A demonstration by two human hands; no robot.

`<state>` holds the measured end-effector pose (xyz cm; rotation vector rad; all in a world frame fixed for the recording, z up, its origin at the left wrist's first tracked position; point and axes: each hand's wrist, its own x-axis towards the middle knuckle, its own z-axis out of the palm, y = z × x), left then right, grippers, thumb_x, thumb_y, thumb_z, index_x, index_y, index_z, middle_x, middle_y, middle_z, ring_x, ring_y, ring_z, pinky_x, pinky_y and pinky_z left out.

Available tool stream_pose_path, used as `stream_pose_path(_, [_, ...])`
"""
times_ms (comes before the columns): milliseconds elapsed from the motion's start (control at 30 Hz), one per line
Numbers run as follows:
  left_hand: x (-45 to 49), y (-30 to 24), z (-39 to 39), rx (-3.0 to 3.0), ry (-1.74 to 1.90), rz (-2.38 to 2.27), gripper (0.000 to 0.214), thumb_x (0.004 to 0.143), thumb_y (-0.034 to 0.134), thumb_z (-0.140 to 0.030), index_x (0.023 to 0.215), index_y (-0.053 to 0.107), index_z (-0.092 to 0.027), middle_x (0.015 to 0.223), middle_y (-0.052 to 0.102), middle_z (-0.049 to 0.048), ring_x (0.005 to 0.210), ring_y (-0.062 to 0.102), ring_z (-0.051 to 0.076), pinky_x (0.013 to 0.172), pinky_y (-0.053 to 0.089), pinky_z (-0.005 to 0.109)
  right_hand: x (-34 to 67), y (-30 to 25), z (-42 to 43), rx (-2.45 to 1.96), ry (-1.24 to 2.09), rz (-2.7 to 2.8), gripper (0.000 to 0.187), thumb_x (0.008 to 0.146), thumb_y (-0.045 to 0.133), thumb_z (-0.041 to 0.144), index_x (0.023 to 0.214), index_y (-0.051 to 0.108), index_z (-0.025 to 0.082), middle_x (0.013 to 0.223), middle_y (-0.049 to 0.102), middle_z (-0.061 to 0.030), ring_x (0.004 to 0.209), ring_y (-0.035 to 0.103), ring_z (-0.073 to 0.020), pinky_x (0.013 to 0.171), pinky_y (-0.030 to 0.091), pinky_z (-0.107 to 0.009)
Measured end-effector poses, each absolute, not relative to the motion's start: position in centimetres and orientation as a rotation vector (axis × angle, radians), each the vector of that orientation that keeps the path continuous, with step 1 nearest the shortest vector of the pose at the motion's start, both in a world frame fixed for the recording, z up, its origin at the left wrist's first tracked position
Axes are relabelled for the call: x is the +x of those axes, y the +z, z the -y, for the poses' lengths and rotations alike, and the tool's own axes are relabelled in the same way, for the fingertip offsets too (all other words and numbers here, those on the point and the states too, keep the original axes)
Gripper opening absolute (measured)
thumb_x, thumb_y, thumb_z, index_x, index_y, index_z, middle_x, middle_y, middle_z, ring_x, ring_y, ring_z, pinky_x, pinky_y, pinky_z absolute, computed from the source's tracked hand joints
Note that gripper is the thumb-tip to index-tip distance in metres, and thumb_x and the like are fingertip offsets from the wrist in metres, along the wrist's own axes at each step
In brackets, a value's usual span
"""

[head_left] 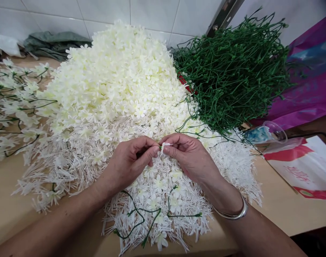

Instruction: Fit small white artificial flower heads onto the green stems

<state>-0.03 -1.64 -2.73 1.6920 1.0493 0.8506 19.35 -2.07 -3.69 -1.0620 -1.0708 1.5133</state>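
My left hand (134, 157) pinches a green stem tip, of which only a bit shows between thumb and forefinger. Facing it, my right hand (188, 153) holds a small white artificial flower (165, 145) by thumb and forefinger. The flower and the green tip meet between my fingertips; whether they are joined I cannot tell. Beneath both hands lies a layer of white flowers and thin white strands (157, 182). Closer to me, loose green branched stems (137, 210) rest on that layer. A silver bangle (241, 210) circles my right wrist.
A tall heap of white flowers (120, 71) rises behind my hands. Green plastic stems (232, 71) are piled at back right. Flowers on stems (15, 103) lie at left. A clear plastic cup (272, 132) and a red-and-white bag (304, 167) lie on the table (280, 214) at right.
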Motion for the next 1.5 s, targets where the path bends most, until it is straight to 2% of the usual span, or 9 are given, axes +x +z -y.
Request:
stream_pose_path(133, [-0.1, -2.9, 1.7, 1.692, 0.851, -1.014, 0.018, 0.099, 0.061, -0.028, 0.087, 0.072, -0.019, 0.065, 0.067, -0.0045, 0.060, 0.063, 0.009, 0.062, 0.048, 0.019, 19.6, -3.8, 1.8, -1.061, 1.575, 1.079, 0.026, 0.065, 0.097, 0.038, 0.070, 0.075, 0.026, 0.082, 0.073, 0.0018, 0.075, 0.064, -0.0141, 0.073, 0.052, -0.032])
stream_pose_path(333, [0.1, -3.2, 1.8, 1.696, 0.880, -0.989, 0.018, 0.098, 0.063, -0.026, 0.085, 0.073, -0.019, 0.064, 0.069, -0.0046, 0.060, 0.062, 0.008, 0.061, 0.047, 0.019, 19.9, -4.1, 1.5, -0.985, 1.633, 1.084, 0.024, 0.069, 0.096, 0.036, 0.070, 0.074, 0.026, 0.080, 0.071, 0.0024, 0.076, 0.064, -0.0131, 0.073, 0.053, -0.030])
stream_pose_path(533, [0.1, -3.5, 1.7, 1.687, 0.908, -0.981, 0.017, 0.098, 0.064, -0.026, 0.086, 0.074, -0.020, 0.066, 0.070, -0.0042, 0.063, 0.063, 0.010, 0.064, 0.047, 0.020, 19.7, -4.2, 1.1, -0.981, 1.664, 1.086, 0.030, 0.067, 0.097, 0.036, 0.071, 0.071, 0.023, 0.076, 0.069, 0.0036, 0.072, 0.063, -0.0120, 0.070, 0.052, -0.027])
stream_pose_path(633, [0.3, -3.1, 1.7, 1.605, 0.888, -0.970, 0.018, 0.099, 0.063, -0.029, 0.087, 0.072, -0.020, 0.067, 0.069, -0.0039, 0.064, 0.063, 0.010, 0.063, 0.048, 0.020, 19.7, -4.1, 1.0, -0.971, 1.699, 1.047, 0.031, 0.067, 0.097, 0.038, 0.077, 0.071, 0.023, 0.073, 0.068, 0.0055, 0.070, 0.062, -0.0106, 0.069, 0.051, -0.026])
stream_pose_path(733, [0.5, -2.6, 1.7, 1.527, 0.936, -1.003, 0.018, 0.100, 0.060, -0.029, 0.090, 0.072, -0.019, 0.067, 0.067, -0.0040, 0.063, 0.062, 0.009, 0.063, 0.048, 0.020, 19.8, -3.9, 1.1, -0.932, 1.700, 0.959, 0.030, 0.073, 0.094, 0.043, 0.086, 0.074, 0.024, 0.078, 0.069, 0.0058, 0.074, 0.065, -0.0089, 0.076, 0.054, -0.024])
stream_pose_path(900, [0.4, -2.2, 1.8, 1.434, 1.036, -1.120, 0.018, 0.098, 0.064, -0.034, 0.098, 0.074, -0.019, 0.074, 0.073, -0.0021, 0.063, 0.066, 0.010, 0.059, 0.049, 0.020, 19.7, -3.9, 1.9, -0.910, 1.523, 0.986, 0.020, 0.089, 0.082, 0.043, 0.098, 0.076, 0.026, 0.097, 0.076, 0.0024, 0.092, 0.073, -0.0093, 0.091, 0.057, -0.024])
stream_pose_path(1100, [0.3, -2.4, 2.3, 1.597, 1.103, -1.245, 0.017, 0.097, 0.069, -0.035, 0.099, 0.077, -0.020, 0.075, 0.079, -0.0013, 0.068, 0.074, 0.012, 0.063, 0.053, 0.022, 19.3, -3.4, 2.8, -0.996, 1.108, 1.310, 0.008, 0.096, 0.075, 0.030, 0.104, 0.078, 0.029, 0.104, 0.075, 0.0009, 0.099, 0.072, -0.0102, 0.091, 0.056, -0.023])
stream_pose_path(1200, [0.3, -2.5, 2.3, 1.790, 1.170, -1.267, 0.011, 0.096, 0.070, -0.027, 0.100, 0.078, -0.020, 0.079, 0.081, -0.0009, 0.069, 0.074, 0.012, 0.065, 0.053, 0.023, 19.3, -3.2, 2.8, -1.008, 0.951, 1.460, 0.011, 0.095, 0.074, 0.025, 0.103, 0.081, 0.028, 0.110, 0.074, -0.0020, 0.108, 0.070, -0.0132, 0.099, 0.056, -0.028])
stream_pose_path(1500, [0.4, -2.8, 2.1, 2.018, 1.299, -1.226, 0.005, 0.094, 0.071, -0.015, 0.094, 0.076, -0.016, 0.082, 0.080, 0.0019, 0.070, 0.073, 0.012, 0.065, 0.053, 0.021, 19.2, -3.2, 3.1, -1.027, 0.828, 1.645, 0.029, 0.095, 0.073, 0.018, 0.118, 0.079, 0.034, 0.121, 0.077, -0.0019, 0.116, 0.072, -0.0140, 0.102, 0.059, -0.030])
